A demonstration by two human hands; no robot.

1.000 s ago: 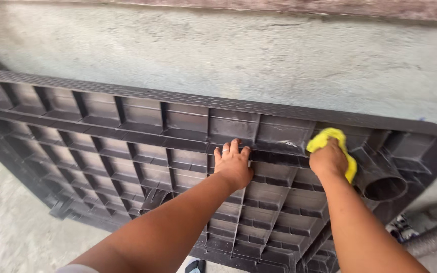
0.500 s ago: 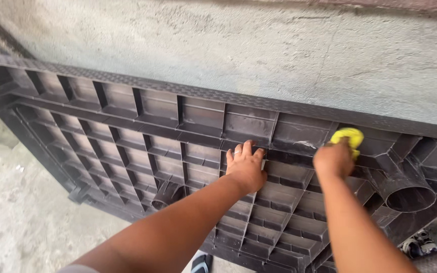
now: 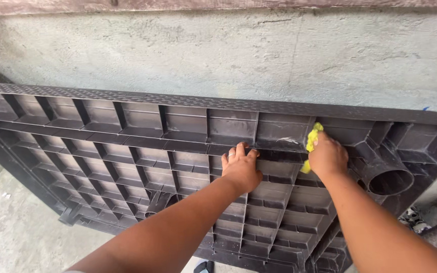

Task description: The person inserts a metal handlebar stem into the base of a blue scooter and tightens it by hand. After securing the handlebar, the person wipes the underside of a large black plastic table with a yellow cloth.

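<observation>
The yellow sponge (image 3: pixel 311 142) is squeezed in the right hand (image 3: pixel 328 157), pressed into a cell of the dark ribbed panel (image 3: pixel 127 146) just under its top edge. Left hand (image 3: pixel 241 169) lies flat beside it. Most of the sponge is hidden behind the fingers.

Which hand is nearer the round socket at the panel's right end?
Right. The right hand, gripping a yellow sponge, is just left of the round socket; the left hand lies flat on the ribs farther left.
</observation>
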